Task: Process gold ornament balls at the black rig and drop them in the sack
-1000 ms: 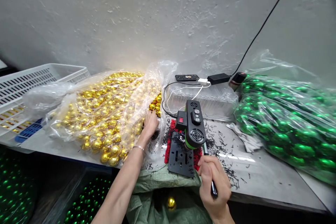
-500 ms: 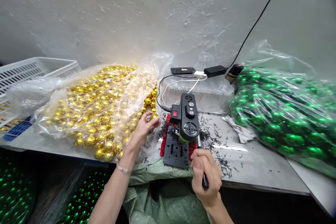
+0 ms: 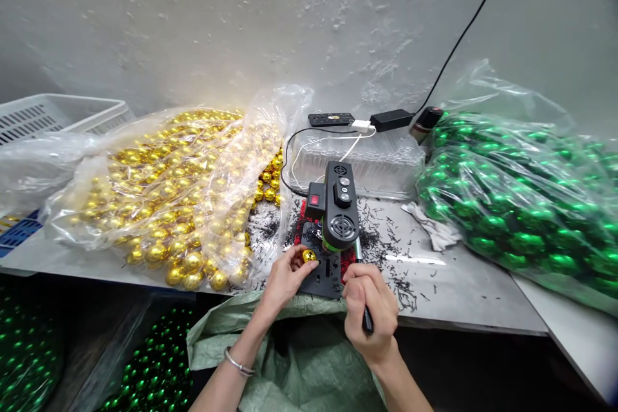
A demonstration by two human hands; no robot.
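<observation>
The clear bag on the left of the worktop is full of gold balls, some showing at its open side. A second clear bag, at the right, holds green balls. The left hand has its fingers clamped on one gold ball, just above the black base plate of the device. The right hand has its fingers wrapped around the device's black handle. A green sack hangs open below the worktop's front edge, its inside too dark to read. A white basket stands behind the gold balls' bag, far left.
</observation>
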